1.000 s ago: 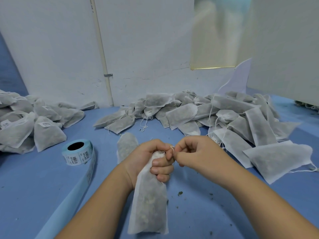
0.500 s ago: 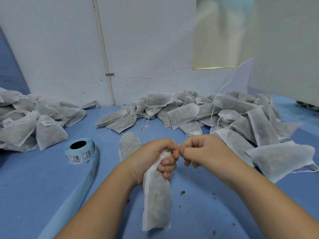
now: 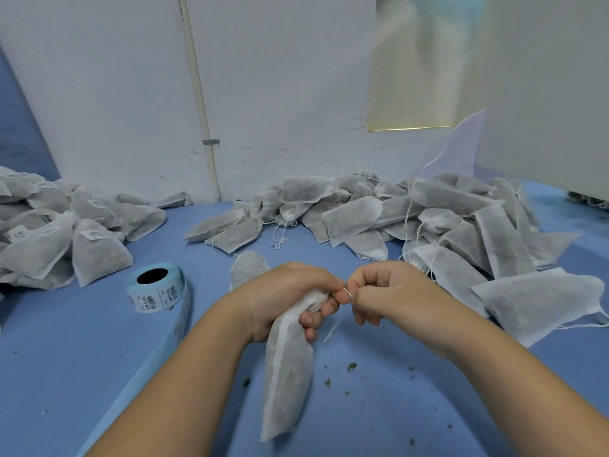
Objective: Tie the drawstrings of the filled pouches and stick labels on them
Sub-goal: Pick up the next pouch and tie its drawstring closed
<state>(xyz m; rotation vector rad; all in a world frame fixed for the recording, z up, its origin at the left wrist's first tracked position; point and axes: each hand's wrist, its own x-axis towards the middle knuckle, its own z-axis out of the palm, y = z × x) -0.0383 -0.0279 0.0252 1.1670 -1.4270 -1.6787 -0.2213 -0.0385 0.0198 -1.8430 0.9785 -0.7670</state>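
**Filled pouch, neck gathered: drawstring between the two hands**

- Item: long white non-woven fabric pouch (image 3: 286,374) filled with dark dried herb. It hangs from the left hand (image 3: 290,291), long axis near upright and leaning slightly, with its bottom edge down by the blue bench (image 3: 66,357); whether it touches cannot be told.
- Left hand: fingers (image 3: 313,319) are curled tight round the bunched neck, mouth turned to the right.
- Right hand (image 3: 389,291): just beside the left, knuckles almost touching. Its fingertips (image 3: 356,291) pinch the thin white drawstring (image 3: 346,291) where it leaves the neck.
- Key relation: the string runs sideways from neck to right hand, across the pouch's axis. It is very short, and one loose end (image 3: 331,331) dangles beneath. The pull that closes the knot would likely go rightward, away from the left fist.
- Stage, as judged: knot being formed, label not yet applied.
- Roll of pale-blue barcode labels (image 3: 158,288): on the bench to the left, nearer the left hand, its strip trailing toward the viewer.
- Stock: heap of untied pouches (image 3: 461,232) at right, heap of labelled pouches (image 3: 92,252) at left.
- Risk: a short end may slip from the pinch.
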